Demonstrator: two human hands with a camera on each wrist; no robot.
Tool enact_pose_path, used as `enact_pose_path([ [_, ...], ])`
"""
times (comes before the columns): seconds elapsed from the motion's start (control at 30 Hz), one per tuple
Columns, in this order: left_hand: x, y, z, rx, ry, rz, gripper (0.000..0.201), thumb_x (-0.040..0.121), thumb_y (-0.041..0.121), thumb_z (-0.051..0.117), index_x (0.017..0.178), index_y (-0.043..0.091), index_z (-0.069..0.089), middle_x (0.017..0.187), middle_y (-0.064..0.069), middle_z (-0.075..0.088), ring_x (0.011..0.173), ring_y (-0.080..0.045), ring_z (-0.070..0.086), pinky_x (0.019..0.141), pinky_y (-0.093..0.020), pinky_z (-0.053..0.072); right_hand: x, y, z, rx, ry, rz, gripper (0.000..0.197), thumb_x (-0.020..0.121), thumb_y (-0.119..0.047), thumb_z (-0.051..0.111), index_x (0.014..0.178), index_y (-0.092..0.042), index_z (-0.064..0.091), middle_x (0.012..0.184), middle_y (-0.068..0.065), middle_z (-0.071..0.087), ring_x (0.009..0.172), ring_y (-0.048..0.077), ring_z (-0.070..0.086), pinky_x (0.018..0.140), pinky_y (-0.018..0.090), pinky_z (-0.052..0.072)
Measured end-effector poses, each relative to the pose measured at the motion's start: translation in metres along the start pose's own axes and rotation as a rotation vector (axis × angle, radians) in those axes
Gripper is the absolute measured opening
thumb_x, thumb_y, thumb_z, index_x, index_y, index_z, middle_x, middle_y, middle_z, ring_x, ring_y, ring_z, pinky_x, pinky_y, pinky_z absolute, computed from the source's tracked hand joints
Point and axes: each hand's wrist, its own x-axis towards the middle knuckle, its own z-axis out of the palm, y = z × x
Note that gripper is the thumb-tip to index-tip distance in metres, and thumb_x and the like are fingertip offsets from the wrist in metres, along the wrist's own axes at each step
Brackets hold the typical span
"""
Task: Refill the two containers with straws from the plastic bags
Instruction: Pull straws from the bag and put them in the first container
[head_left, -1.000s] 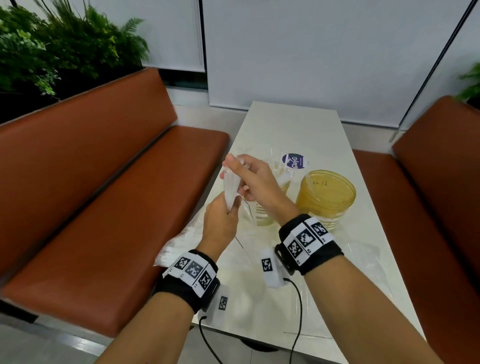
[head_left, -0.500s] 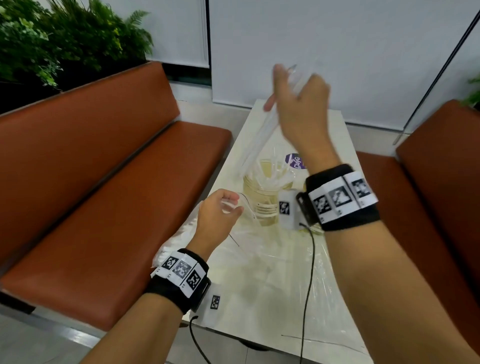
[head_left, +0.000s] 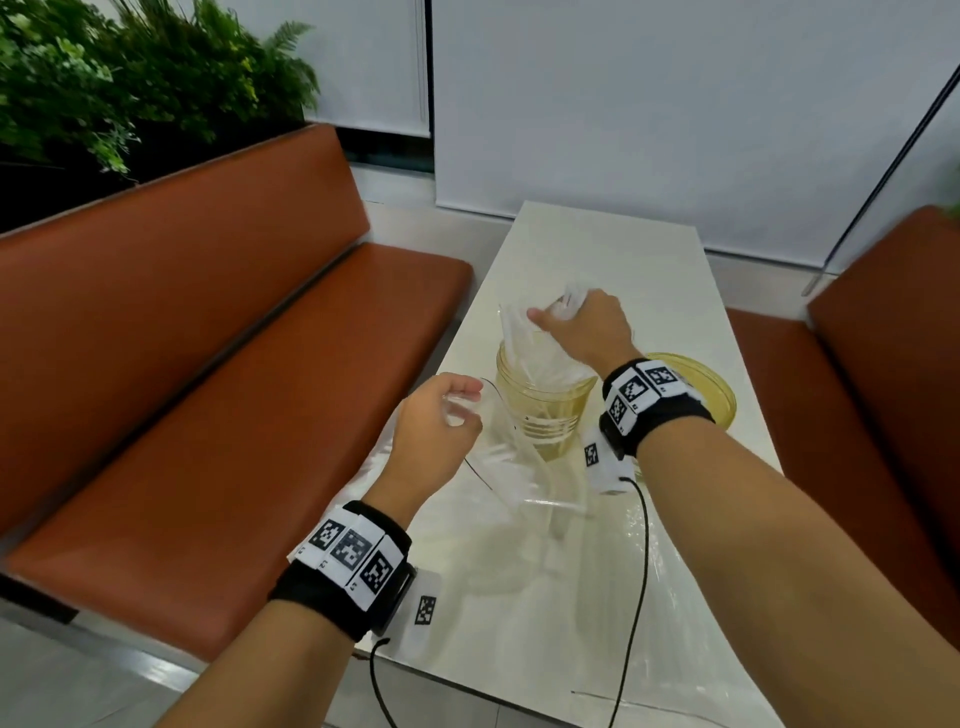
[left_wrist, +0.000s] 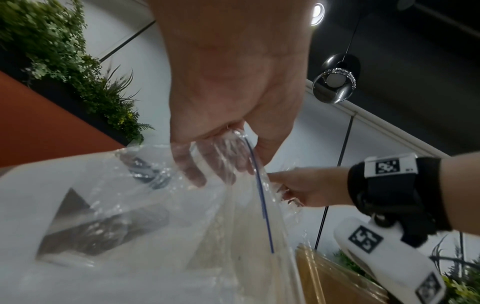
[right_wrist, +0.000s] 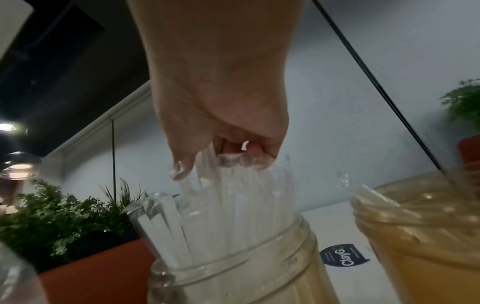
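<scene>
Now straws (head_left: 524, 338) are held in the jar (head_left: 540, 410) on the table (head_left: 649, 270).
The straw tops are gripped by the right hand (head_left: 584, 327); the bag (left_wrist: 182, 205) mouth is pinched by the left hand (head_left: 434, 431) beside the jar.

Two hands (head_left: 436, 426) (head_left: 582, 327), two containers (head_left: 540, 405) (head_left: 711, 389), one plastic bag (head_left: 498, 467), many straws (right_wrist: 233, 201).

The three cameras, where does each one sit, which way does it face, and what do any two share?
Head: worn high, facing forward and down at the table; both forearms and hands show.
Left wrist: looks along the left hand, which grips a clear plastic bag.
Right wrist: looks along the right hand gripping straws in the clear container.
Head and right wrist share that container.
</scene>
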Motion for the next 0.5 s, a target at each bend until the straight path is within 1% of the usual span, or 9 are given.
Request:
enact_pose_path([
  [0.07,0.001,0.000,-0.002,-0.020,0.005,0.003,0.031,0.085,-0.003,0.067,0.109,0.015,0.069,0.109,0.005,0.072,0.088,-0.008,0.069,0.066,-0.005,0.047,-0.002,0.004,0.001,0.107,0.062,0.012,0.049,0.075,-0.057,0.080,0.093,-0.013,0.068,0.084,-0.004,0.066,0.079,0.019,0.066,0.071,0.027,0.048],
  [0.1,0.002,0.000,-0.003,-0.030,0.007,0.002,0.030,0.085,-0.003,0.067,0.109,0.015,0.069,0.109,0.004,0.072,0.089,-0.011,0.070,0.065,-0.005,0.047,-0.002,0.005,-0.001,0.205,0.142,-0.023,0.059,0.069,-0.053,0.086,0.109,-0.015,0.068,0.095,-0.003,0.070,0.087,0.018,0.067,0.077,0.026,0.049],
  [0.13,0.002,0.001,-0.004,-0.037,0.008,0.002,0.030,0.085,-0.003,0.067,0.109,0.015,0.069,0.109,0.004,0.072,0.089,-0.012,0.070,0.065,-0.004,0.047,-0.003,0.003,-0.005,0.305,0.224,-0.069,0.072,0.064,-0.049,0.090,0.123,-0.018,0.061,0.102,-0.002,0.070,0.092,0.017,0.066,0.081,0.026,0.050],
  [0.2,0.003,0.002,-0.005,-0.051,0.000,-0.002,0.030,0.085,-0.003,0.066,0.109,0.015,0.069,0.108,0.005,0.072,0.091,-0.012,0.070,0.066,-0.004,0.047,-0.002,0.000,-0.011,0.391,0.371,-0.193,0.084,0.064,-0.042,0.092,0.134,-0.025,0.049,0.111,-0.002,0.066,0.099,0.015,0.062,0.083,0.026,0.050],
  [0.27,0.004,0.004,-0.006,-0.059,-0.011,-0.004,0.030,0.086,-0.002,0.065,0.110,0.016,0.069,0.109,0.006,0.071,0.092,-0.012,0.070,0.068,-0.004,0.048,0.001,-0.005,-0.013,0.210,0.418,-0.334,0.068,0.079,-0.039,0.082,0.137,-0.023,0.051,0.120,0.000,0.064,0.110,0.018,0.059,0.090,0.033,0.052],
  [0.33,0.005,0.006,-0.007,-0.059,-0.032,0.001,0.035,0.086,-0.004,0.063,0.112,0.017,0.069,0.111,0.007,0.070,0.094,-0.012,0.070,0.070,-0.007,0.051,-0.002,-0.008,-0.012,-0.017,0.283,-0.377,0.053,0.092,-0.046,0.065,0.139,-0.024,0.054,0.122,0.000,0.066,0.116,0.021,0.057,0.093,0.042,0.051],
  [0.37,0.006,0.007,-0.007,-0.056,-0.050,0.004,0.038,0.086,-0.006,0.062,0.114,0.018,0.068,0.113,0.007,0.069,0.096,-0.012,0.069,0.070,-0.008,0.052,-0.006,-0.008,-0.008,-0.059,0.206,-0.354,0.051,0.094,-0.054,0.057,0.138,-0.027,0.055,0.119,-0.001,0.068,0.115,0.021,0.058,0.093,0.042,0.051],
  [0.43,0.006,0.009,-0.007,-0.056,-0.095,0.005,0.044,0.085,-0.010,0.059,0.119,0.017,0.067,0.115,0.007,0.068,0.100,-0.012,0.068,0.069,-0.010,0.052,-0.015,-0.007,-0.001,0.031,0.165,-0.294,0.055,0.096,-0.063,0.039,0.129,-0.027,0.063,0.109,-0.002,0.072,0.109,0.021,0.061,0.089,0.039,0.050],
  [0.5,0.006,0.010,-0.007,-0.058,-0.125,0.008,0.047,0.084,-0.011,0.057,0.120,0.018,0.066,0.117,0.008,0.068,0.102,-0.012,0.068,0.068,-0.013,0.051,-0.019,-0.006,0.003,0.167,0.292,-0.288,0.052,0.103,-0.049,0.029,0.122,-0.020,0.068,0.106,0.000,0.074,0.105,0.022,0.064,0.088,0.036,0.049],
])
